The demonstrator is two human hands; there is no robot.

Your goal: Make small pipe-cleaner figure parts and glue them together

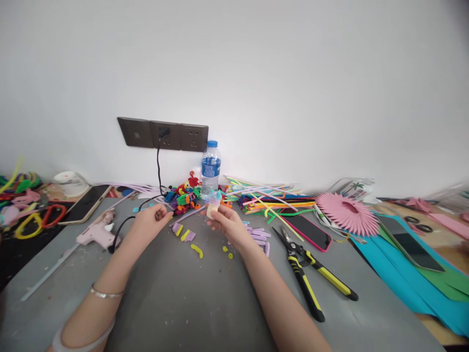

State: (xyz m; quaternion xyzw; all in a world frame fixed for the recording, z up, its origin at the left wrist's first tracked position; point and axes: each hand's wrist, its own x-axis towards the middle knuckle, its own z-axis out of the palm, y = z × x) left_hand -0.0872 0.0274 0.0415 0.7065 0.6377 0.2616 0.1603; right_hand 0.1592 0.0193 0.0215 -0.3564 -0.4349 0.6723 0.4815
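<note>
My right hand [227, 224] is closed on a small pale figure [213, 203] with a cream lower part and a blue and pink top, held upright over the mat. To the left, my left hand [152, 222] hovers above the grey mat [161, 303] with its fingers curled together; anything in them is too small to make out. Between the hands lie purple and yellow fuzzy pieces [184, 233] and a yellow curved piece [197, 251]. Small yellow bits [227, 252] and purple pieces [258, 235] lie near my right wrist.
A pink glue gun [98, 233] with a black cord lies left. Yellow-black pliers [311, 269] and a pink-edged phone [311, 231] lie right. A water bottle [211, 171], colourful fuzzy figures [187, 196] and pipe cleaners [273, 198] stand or lie by the wall.
</note>
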